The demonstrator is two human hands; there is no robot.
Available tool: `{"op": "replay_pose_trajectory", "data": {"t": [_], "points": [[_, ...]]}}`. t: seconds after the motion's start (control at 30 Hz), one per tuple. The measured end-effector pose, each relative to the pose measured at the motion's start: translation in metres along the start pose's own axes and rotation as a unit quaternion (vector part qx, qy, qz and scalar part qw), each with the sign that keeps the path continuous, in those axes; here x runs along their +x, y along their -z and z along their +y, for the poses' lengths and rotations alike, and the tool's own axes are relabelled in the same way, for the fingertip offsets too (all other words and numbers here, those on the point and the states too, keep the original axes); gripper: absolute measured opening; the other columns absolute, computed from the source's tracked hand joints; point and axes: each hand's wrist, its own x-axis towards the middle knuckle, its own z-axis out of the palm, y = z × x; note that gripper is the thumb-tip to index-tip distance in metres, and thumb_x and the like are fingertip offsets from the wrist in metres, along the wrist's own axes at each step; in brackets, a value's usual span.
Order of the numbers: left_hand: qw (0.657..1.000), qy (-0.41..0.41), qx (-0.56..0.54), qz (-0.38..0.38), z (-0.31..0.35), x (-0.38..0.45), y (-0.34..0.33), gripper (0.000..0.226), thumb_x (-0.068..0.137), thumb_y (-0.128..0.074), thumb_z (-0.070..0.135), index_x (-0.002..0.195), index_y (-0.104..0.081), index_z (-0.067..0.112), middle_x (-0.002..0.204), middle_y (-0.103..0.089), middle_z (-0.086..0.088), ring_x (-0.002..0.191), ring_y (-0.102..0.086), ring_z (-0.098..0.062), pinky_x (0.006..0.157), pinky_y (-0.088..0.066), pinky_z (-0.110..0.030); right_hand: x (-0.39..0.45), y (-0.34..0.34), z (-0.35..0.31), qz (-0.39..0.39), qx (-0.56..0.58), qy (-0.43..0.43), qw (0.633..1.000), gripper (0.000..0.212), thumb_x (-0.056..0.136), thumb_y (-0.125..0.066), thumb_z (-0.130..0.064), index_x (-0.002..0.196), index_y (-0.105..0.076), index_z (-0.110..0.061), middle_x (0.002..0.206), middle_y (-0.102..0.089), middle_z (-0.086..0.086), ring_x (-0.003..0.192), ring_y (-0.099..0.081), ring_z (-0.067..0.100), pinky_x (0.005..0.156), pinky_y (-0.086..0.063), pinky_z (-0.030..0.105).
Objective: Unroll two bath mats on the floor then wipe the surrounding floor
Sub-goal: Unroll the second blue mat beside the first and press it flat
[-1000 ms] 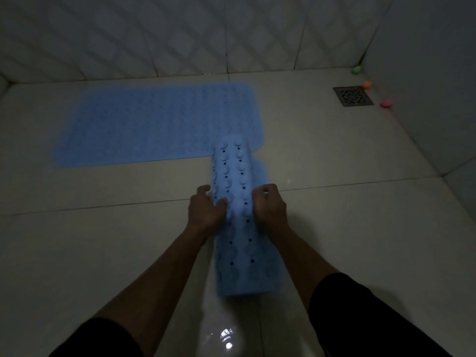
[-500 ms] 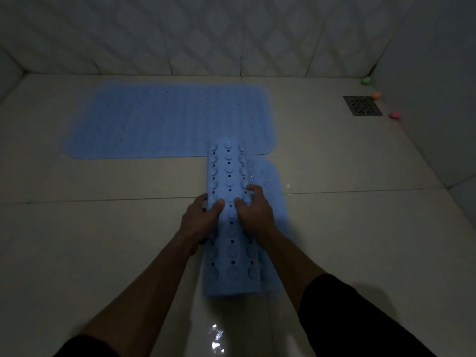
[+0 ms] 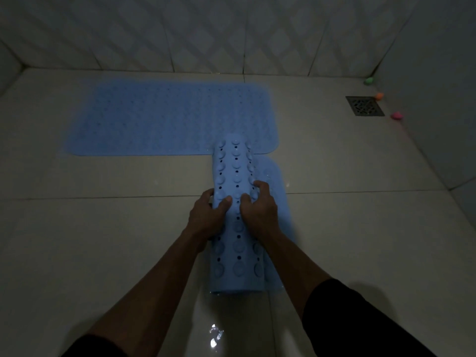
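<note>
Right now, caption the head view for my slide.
Both hands, left hand and right hand, unrolling second blue mat beside flat mat.

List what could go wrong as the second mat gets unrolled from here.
1. The far end of the rolled mat lies over the near edge of the flat mat; unrolled from here, the two may overlap.
2. The floor looks glossy, perhaps wet, so the roll could skid under the left hand and right hand.

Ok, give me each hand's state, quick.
Left hand: closed on the rolled mat.
Right hand: closed on the same mat.
</note>
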Motion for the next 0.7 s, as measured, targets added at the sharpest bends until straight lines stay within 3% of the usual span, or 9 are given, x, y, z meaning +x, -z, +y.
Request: {"op": "replay_pose_trajectory", "data": {"t": [0.13, 0.3, 0.47, 0.57, 0.63, 0.7], "points": [[1.0, 0.002, -0.009, 0.009, -0.002, 0.0, -0.001, 0.074, 0.079, -0.072, 0.052, 0.141, -0.048, 0.019, 0.127, -0.065, -0.009, 0.106, -0.066, -0.026, 0.092, -0.056, -0.049, -0.002, -0.003, 0.0, 0.007, -0.01, 0.019, 1.0, 0.042, 0.092, -0.055, -0.025, 0.133, -0.048, -0.024, 0.119, -0.059, 0.013, 0.107, -0.06, 0.028, 0.091, -0.051, 0.04], [0.999, 0.012, -0.047, 0.006, -0.006, 0.001, 0.003, 0.061, 0.091, -0.07, 0.038, 0.142, -0.046, 0.015, 0.128, -0.063, -0.009, 0.107, -0.065, -0.024, 0.095, -0.055, -0.048, -0.002, -0.009, -0.006, 0.017, -0.044, 0.028, 0.998, 0.044, 0.094, -0.056, -0.023, 0.137, -0.046, -0.023, 0.118, -0.055, 0.013, 0.107, -0.057, 0.028, 0.083, -0.041, 0.029], [1.0, 0.006, -0.029, 0.01, -0.007, -0.003, 0.004, 0.079, 0.075, -0.07, 0.058, 0.141, -0.047, 0.02, 0.129, -0.064, -0.007, 0.109, -0.065, -0.024, 0.093, -0.056, -0.049, -0.003, -0.008, -0.007, 0.018, -0.062, 0.029, 0.998, 0.046, 0.095, -0.056, -0.024, 0.139, -0.044, -0.023, 0.118, -0.054, 0.014, 0.106, -0.057, 0.031, 0.081, -0.043, 0.032], [0.999, 0.02, -0.027, 0.008, -0.011, -0.002, 0.017, 0.082, 0.069, -0.07, 0.065, 0.136, -0.051, 0.021, 0.128, -0.065, -0.007, 0.108, -0.066, -0.024, 0.094, -0.056, -0.049, -0.002, -0.014, -0.01, 0.009, -0.054, 0.031, 0.998, 0.05, 0.095, -0.057, -0.03, 0.141, -0.041, -0.019, 0.126, -0.055, 0.014, 0.114, -0.057, 0.032, 0.092, -0.049, 0.039], [0.999, 0.037, -0.027, 0.007, -0.011, -0.002, 0.028, 0.069, 0.078, -0.069, 0.056, 0.134, -0.052, 0.02, 0.13, -0.063, -0.008, 0.11, -0.064, -0.025, 0.097, -0.054, -0.048, 0.002, -0.019, -0.013, -0.015, -0.043, 0.001, 0.999, 0.052, 0.098, -0.053, -0.032, 0.145, -0.039, -0.013, 0.136, -0.051, 0.016, 0.123, -0.052, 0.033, 0.1, -0.043, 0.039], [0.999, 0.05, -0.005, 0.021, -0.01, -0.001, 0.037, 0.069, 0.079, -0.062, 0.052, 0.138, -0.05, 0.02, 0.132, -0.06, -0.008, 0.113, -0.062, -0.027, 0.099, -0.052, -0.048, 0.007, -0.023, -0.014, -0.055, -0.093, -0.02, 0.994, 0.049, 0.099, -0.049, -0.032, 0.144, -0.041, -0.013, 0.138, -0.048, 0.019, 0.125, -0.048, 0.036, 0.102, -0.039, 0.039]]}}
